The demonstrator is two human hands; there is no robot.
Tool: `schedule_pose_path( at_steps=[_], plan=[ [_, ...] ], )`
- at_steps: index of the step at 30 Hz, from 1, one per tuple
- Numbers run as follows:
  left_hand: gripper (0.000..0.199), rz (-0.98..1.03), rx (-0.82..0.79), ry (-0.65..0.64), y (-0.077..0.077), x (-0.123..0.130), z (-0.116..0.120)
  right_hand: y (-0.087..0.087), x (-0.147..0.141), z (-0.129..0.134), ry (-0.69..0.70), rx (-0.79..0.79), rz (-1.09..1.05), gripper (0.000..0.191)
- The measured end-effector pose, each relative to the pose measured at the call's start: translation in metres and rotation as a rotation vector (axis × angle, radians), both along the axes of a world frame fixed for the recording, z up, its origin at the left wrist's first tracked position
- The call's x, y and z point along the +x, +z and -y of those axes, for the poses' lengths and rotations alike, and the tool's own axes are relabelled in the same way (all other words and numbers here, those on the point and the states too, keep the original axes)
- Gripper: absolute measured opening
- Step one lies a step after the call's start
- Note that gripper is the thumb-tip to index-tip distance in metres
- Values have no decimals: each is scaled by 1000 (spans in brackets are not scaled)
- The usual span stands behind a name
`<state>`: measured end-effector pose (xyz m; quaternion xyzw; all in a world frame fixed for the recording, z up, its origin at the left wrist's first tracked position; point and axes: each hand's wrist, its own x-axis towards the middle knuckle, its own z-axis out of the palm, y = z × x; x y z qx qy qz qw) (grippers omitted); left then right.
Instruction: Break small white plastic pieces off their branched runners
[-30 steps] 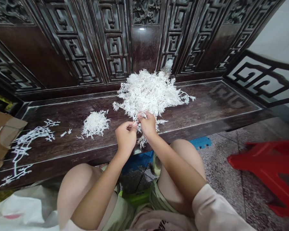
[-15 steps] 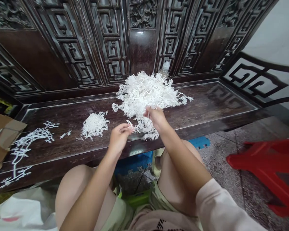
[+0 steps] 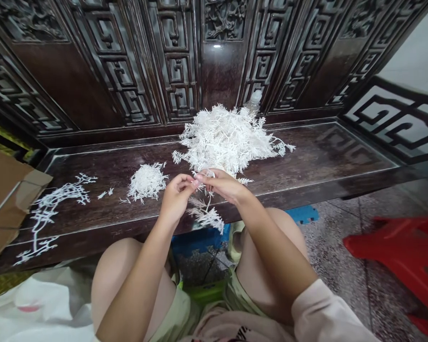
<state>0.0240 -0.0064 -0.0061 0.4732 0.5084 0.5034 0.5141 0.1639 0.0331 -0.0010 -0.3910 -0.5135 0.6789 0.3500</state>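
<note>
While together, hands near bench edge

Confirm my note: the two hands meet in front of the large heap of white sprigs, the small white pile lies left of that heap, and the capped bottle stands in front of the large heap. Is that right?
Not quite: the head view shows the capped bottle behind the large heap of white sprigs, not in front of it. The rest of the note stands.

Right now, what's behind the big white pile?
A clear bottle with a whitish cap stands behind the big white pile, in front of the carved backrest. The pile covers the bottle's lower part; anything else there cannot be seen.
</note>
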Motion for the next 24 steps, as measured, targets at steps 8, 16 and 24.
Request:
schedule_pose_path(
  at_steps=[8,16,24],
  plan=[
    [17,-12,30,-22,-4,4,0,-3,-2,3,-55,178,102,17],
    [12,-130,90,113,-18,20,-2,-14,-8,0,-340,412,335,10],
    [7,-202,99,250,-25,31,-2,-19,-23,4,-501,630,531,18]
  ],
)
